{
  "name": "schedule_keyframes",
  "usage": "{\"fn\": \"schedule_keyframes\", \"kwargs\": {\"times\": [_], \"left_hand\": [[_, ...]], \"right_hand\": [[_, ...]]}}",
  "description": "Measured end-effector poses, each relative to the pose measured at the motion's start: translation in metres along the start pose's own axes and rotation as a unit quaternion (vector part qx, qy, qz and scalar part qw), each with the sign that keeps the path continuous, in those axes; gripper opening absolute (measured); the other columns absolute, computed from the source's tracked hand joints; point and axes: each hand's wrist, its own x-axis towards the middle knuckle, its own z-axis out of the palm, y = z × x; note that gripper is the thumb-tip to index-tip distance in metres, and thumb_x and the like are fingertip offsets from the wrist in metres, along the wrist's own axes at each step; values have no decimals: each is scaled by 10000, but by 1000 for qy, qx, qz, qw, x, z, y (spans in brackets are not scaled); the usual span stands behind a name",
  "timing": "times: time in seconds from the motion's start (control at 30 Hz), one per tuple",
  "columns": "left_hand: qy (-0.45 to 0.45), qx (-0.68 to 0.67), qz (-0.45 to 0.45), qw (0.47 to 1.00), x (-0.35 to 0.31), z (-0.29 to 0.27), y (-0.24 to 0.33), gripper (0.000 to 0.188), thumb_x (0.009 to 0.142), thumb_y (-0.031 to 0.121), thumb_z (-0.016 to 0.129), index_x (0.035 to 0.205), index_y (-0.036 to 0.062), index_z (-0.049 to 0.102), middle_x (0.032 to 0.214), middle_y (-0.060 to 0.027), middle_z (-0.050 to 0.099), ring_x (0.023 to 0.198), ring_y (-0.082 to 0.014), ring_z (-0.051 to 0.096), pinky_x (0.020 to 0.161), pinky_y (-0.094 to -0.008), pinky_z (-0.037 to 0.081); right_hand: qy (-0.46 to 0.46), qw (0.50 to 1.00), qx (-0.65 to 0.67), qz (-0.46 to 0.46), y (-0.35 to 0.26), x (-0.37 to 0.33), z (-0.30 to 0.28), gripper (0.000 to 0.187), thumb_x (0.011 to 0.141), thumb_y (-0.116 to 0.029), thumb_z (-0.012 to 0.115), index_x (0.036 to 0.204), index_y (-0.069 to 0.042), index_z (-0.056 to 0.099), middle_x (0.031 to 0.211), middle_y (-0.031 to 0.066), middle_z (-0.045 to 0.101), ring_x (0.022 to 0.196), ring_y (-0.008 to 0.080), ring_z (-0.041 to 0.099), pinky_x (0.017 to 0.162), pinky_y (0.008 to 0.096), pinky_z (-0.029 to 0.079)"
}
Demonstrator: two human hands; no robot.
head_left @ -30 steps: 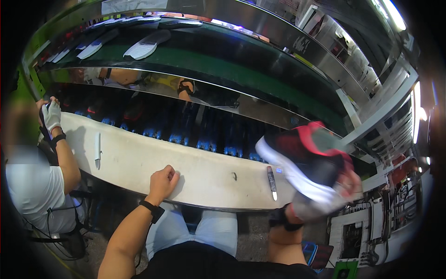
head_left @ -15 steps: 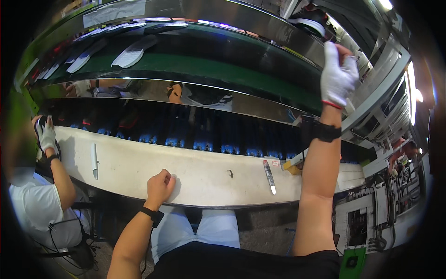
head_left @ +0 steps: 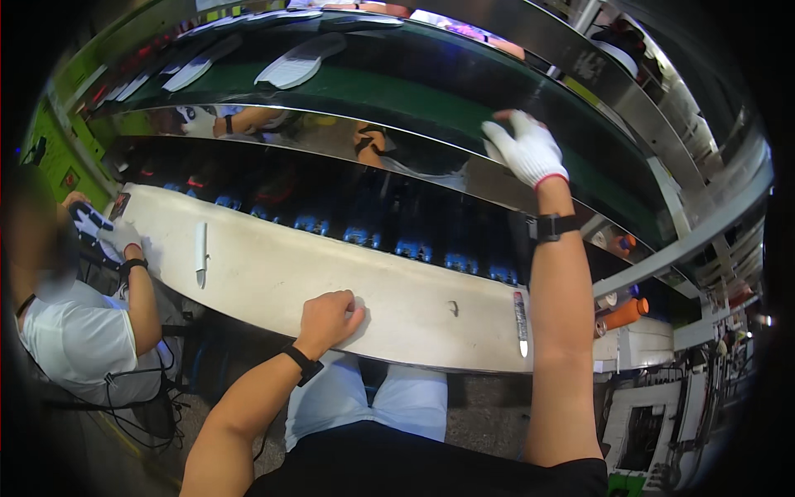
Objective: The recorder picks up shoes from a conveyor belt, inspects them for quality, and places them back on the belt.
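Observation:
My right hand point(head_left: 527, 149), in a white glove with bare fingertips showing, is raised at the front edge of the green conveyor belt point(head_left: 431, 101). Its fingers are spread and hold nothing. A dark shoe with a white sole point(head_left: 619, 51) sits on the upper shelf beyond it to the right. My bare left hand point(head_left: 331, 319) rests loosely curled on the pale worktop point(head_left: 397, 306), with nothing visible in it. Beside my right forearm lies a slim tool with a pale tip point(head_left: 521, 325). Several white shoe soles point(head_left: 300, 62) lie on the belt's left part.
At far left, a co-worker's gloved hand point(head_left: 122, 238) holds a dark and white shoe point(head_left: 89, 219). A white-handled knife point(head_left: 200, 253) lies on the worktop near them. Blue fixtures point(head_left: 362, 238) line the dark slot behind the worktop. An orange bottle point(head_left: 623, 315) stands near the metal frame point(head_left: 696, 240).
My right hand has come away from the shoe on the upper shelf, down and left to the belt, and its fingers have spread. The view has shifted; my left hand stays curled on the worktop.

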Motion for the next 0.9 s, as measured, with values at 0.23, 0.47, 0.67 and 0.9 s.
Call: {"fn": "schedule_keyframes", "kwargs": {"times": [0.23, 0.47, 0.67, 0.9], "left_hand": [[-5, 13, 20, 1000, 2, -2, -5, 285, 908, 377, 782, 825, 108, 738, 748, -105, 732, 721, -339, 737, 655, -460, 575], [8, 47, 25, 999, 3, 2, -9, 264, 920, 326, 742, 803, 95, 690, 744, -104, 730, 683, -351, 716, 633, -472, 564], [-3, 40, 0, 999, -3, 9, -10, 214, 923, 276, 754, 849, 84, 696, 764, -118, 728, 718, -367, 718, 667, -481, 566], [-129, 68, -38, 989, 18, -13, -4, 235, 927, 304, 762, 900, 73, 729, 798, -150, 763, 771, -390, 755, 723, -491, 599]], "right_hand": [[-9, 971, 84, -222, -199, 54, 65, 617, 991, -575, 591, 1322, -90, 779, 1400, 187, 740, 1303, 390, 702, 1150, 491, 537], [-92, 974, 127, -163, -273, 66, 65, 911, 862, -698, 769, 1463, -20, 668, 1410, 273, 721, 1306, 414, 704, 1129, 472, 562], [-57, 960, 163, -222, -190, 38, 49, 635, 865, -553, 848, 1320, -114, 784, 1325, 193, 764, 1266, 395, 708, 1114, 464, 556], [-4, 961, 271, -55, -7, -3, -2, 716, 839, -565, 912, 1280, -15, 790, 1064, 158, 799, 955, 232, 757, 860, 348, 598]]}}
